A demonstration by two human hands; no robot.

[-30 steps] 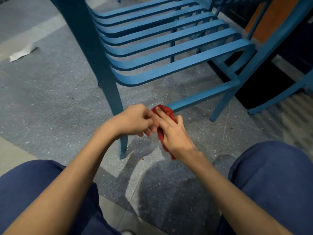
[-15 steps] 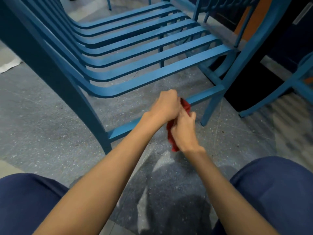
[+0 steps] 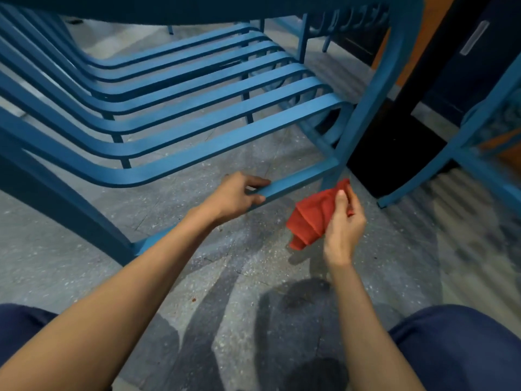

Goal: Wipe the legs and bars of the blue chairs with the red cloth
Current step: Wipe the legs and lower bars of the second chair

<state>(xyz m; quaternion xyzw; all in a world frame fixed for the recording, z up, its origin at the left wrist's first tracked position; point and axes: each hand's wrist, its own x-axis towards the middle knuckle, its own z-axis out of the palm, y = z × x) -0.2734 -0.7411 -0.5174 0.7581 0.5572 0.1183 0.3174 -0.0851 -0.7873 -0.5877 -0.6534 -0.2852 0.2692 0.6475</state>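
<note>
The left hand gripped the low blue metal crossbar of the slatted blue chair, while the right hand pinched the crumpled red cloth just beside the chair's front leg, above the speckled grey floor.

The floor is grey speckled terrazzo with thin joint lines, several small reddish-brown specks, and soft overlapping shadows across its lower centre. A black panel lies low at the upper right, a dark vertical post rises above it, an orange surface shows behind that post, and a dark blue panel bearing a pale elongated plate stands at the far right. Two knees in dark navy fabric occupy the bottom corners, the left knee at the lower left edge and the right knee at the lower right.
</note>
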